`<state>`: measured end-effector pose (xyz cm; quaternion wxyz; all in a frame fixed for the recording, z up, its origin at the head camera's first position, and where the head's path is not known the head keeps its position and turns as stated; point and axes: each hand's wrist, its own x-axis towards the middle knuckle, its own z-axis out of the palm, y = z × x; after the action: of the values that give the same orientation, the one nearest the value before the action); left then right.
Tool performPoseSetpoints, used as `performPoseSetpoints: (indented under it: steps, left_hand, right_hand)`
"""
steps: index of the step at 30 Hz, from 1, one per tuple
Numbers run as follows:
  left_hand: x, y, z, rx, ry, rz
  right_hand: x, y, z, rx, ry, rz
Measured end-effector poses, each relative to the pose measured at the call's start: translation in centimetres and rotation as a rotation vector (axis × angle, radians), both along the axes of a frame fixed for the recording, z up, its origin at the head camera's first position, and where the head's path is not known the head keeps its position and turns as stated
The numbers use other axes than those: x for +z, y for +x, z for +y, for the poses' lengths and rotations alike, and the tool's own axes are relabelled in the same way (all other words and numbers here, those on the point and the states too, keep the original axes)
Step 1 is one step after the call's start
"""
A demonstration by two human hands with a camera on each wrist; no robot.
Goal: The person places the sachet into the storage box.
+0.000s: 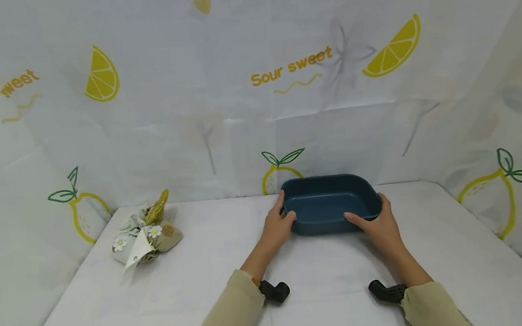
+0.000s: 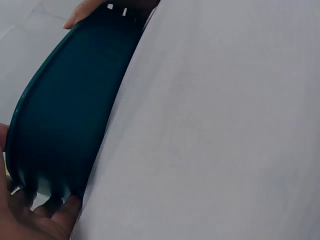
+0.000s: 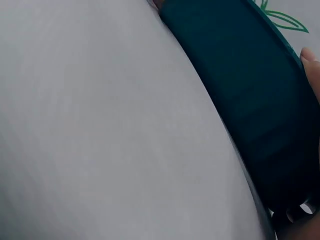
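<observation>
right of centre in the frame, the dark blue-green dish [image 1: 325,225] is gripped from both ends: the left hand [image 1: 277,227] curls round its left end, the right hand [image 1: 385,229] round its right end, the thumbs at the near side. to handle it well, keep the pressure equal at the two ends and the wrists at matching height, so that the rim stays level; fingers low on the end walls should steady it better than a pinch at the lip. whether its base touches the white table [image 1: 322,304], i cannot tell. the dish is oblong, with rounded corners, smooth walls and a thin rim; its wall looks teal in the wrist views, falling to near black in shadow.
</observation>
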<state>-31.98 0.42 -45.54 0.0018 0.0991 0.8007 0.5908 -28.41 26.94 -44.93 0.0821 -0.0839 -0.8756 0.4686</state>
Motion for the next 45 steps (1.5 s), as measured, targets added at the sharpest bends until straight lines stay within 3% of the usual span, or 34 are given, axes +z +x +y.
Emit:
performPoseSetpoints:
  steps: [10,18,27,36,45]
  left_hand:
    - [0.0,0.0,-4.8,-0.026,-0.011,0.005]
    - [-0.1,0.0,-8.1,-0.026,-0.030,0.037]
    - [-0.7,0.2,-11.8,0.004,0.013,0.044]
    - [-1.3,0.0,-12.5,-0.005,0.058,0.055]
    - [-1.6,-0.2,-12.8,0.014,-0.058,0.021]
  right_hand:
    - [-0.3,-0.8,-3.3,0.043,-0.013,0.079]
    - [-0.2,-1.3,-5.7,0.080,0.010,0.030]
    - [-0.6,-1.9,-9.3,0.118,0.023,0.060]
    - [-0.9,-1.7,-9.1,0.194,0.065,0.054]
    - [-1.0,-1.7,-8.9,0.197,0.072,0.021]
